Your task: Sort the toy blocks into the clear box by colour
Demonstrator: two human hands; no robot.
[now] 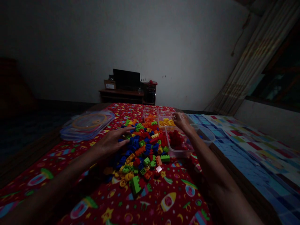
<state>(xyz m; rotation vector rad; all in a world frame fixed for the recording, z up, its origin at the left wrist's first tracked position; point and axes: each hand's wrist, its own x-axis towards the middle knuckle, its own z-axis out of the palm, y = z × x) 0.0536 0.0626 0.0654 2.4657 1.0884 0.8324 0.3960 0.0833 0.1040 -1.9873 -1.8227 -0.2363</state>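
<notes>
A heap of small plastic building bricks (142, 150) in red, blue, green, yellow and orange lies on a red patterned tablecloth (164, 200). My left hand (114, 140) rests on the heap's left side, fingers stretched out over the blue and green pieces. My right hand (181, 121) reaches over a clear box of yellow bricks (166, 122), fingers curled; what they hold is hidden. A clear box of red bricks (177, 140) sits just in front of it, and a box with orange bricks (150, 117) is further back.
Clear plastic lids (86, 125) are stacked at the left of the table. A blue checked mat (246, 150) covers the floor on the right. A low wooden shelf with a dark screen (127, 86) stands against the far wall. A curtain (248, 65) hangs at the right.
</notes>
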